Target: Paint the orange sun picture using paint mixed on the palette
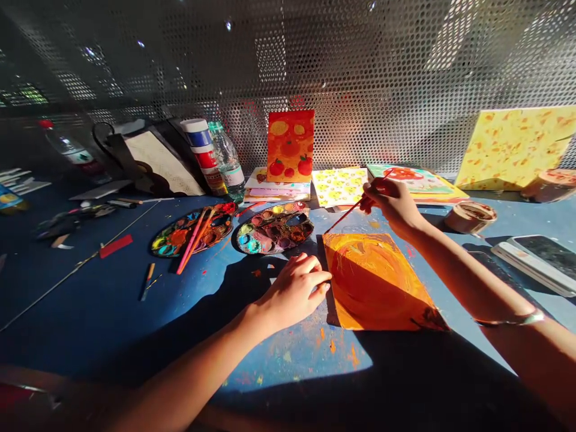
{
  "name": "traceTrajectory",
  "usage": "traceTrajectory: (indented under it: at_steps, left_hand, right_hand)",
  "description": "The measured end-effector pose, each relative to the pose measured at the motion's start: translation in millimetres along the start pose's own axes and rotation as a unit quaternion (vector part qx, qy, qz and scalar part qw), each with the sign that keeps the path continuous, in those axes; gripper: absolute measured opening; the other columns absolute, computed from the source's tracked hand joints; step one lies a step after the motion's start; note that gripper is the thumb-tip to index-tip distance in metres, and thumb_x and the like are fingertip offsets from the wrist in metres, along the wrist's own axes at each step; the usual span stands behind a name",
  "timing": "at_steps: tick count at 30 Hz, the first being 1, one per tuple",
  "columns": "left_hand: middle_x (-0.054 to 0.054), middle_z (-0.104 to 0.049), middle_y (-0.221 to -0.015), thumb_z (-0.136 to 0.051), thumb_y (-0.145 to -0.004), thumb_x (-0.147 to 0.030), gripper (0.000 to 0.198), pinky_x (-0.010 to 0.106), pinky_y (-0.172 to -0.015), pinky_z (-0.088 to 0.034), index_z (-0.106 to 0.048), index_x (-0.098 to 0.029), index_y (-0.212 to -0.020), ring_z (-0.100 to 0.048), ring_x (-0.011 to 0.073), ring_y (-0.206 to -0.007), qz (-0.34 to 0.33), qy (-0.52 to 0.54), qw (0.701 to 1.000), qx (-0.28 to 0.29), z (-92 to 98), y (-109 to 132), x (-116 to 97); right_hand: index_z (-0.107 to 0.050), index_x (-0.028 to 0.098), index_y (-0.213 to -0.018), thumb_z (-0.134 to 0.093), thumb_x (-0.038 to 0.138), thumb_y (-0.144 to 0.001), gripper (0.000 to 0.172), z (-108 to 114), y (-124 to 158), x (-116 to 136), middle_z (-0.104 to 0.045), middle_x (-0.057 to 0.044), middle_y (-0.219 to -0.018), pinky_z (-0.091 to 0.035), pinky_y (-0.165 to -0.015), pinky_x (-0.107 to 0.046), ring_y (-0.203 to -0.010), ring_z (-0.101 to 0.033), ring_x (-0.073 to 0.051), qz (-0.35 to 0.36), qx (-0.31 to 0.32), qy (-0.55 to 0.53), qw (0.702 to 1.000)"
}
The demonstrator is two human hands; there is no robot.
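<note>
An orange-painted canvas (375, 282) lies flat on the blue table (135, 312) in front of me. My left hand (294, 291) rests with curled fingers against the canvas's left edge, holding it still. My right hand (390, 201) is closed on a thin red paintbrush (348, 214), whose tip points down toward the canvas's upper left corner. Two round paint palettes (275, 228) (191, 231) sit just left of the canvas, with brushes lying across the left one.
Against the perforated metal wall stand an orange fruit painting (290, 145), a yellow canvas (513, 147), paint jars (202, 153) and a bottle (227, 159). Flat paintings (339, 186) lie behind. Tape rolls (470, 216) and a phone (540, 261) are at right.
</note>
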State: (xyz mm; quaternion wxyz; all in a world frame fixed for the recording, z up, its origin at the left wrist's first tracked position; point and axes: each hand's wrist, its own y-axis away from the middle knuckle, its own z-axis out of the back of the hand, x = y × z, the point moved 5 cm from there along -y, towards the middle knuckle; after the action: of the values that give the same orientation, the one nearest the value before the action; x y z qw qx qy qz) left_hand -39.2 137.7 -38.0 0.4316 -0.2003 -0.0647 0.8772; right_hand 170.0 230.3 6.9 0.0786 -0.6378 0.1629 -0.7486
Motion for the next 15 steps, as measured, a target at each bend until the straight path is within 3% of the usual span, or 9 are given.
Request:
traceTrajectory:
  at_steps: [5, 10, 15]
  left_hand:
    - [0.002, -0.058, -0.087, -0.056, -0.087, -0.016, 0.017, 0.031, -0.084, -0.048, -0.068, -0.02, -0.098, -0.054, 0.0161, -0.085, 0.0, -0.004, 1.0, -0.001, 1.9, -0.6, -0.6]
    - [0.002, -0.058, -0.087, -0.057, -0.086, -0.015, 0.018, 0.031, -0.083, -0.049, -0.068, -0.022, -0.1, -0.054, 0.0165, -0.085, 0.002, -0.012, 1.0, 0.003, 1.6, -1.5, 0.1]
    - [0.002, -0.058, -0.086, -0.058, -0.085, -0.015, 0.019, 0.032, -0.083, -0.049, -0.068, -0.02, -0.101, -0.053, 0.0166, -0.085, 0.0, -0.008, 1.0, 0.003, 1.7, -1.7, 0.2]
  right_hand:
    - [-0.052, 0.02, -0.06, -0.069, 0.056, -0.076, 0.043, -0.3, -0.6, -2.1, -0.06, -0.001, -0.055, -0.045, -0.047, -0.027, -0.047, -0.056, -0.012, 0.017, 0.023, 0.038, 0.999]
    - [-0.05, 0.02, -0.061, -0.068, 0.053, -0.079, 0.042, 4.4, -1.2, 0.5, -0.057, 0.001, -0.052, -0.042, -0.046, -0.026, -0.044, -0.053, -0.01, 0.027, -0.016, 0.031, 0.999]
    - [-0.052, 0.02, -0.061, -0.068, 0.051, -0.08, 0.04, -0.5, -0.6, 0.0, -0.06, -0.001, -0.055, -0.044, -0.049, -0.027, -0.047, -0.055, -0.011, 0.035, 0.024, 0.038, 0.998]
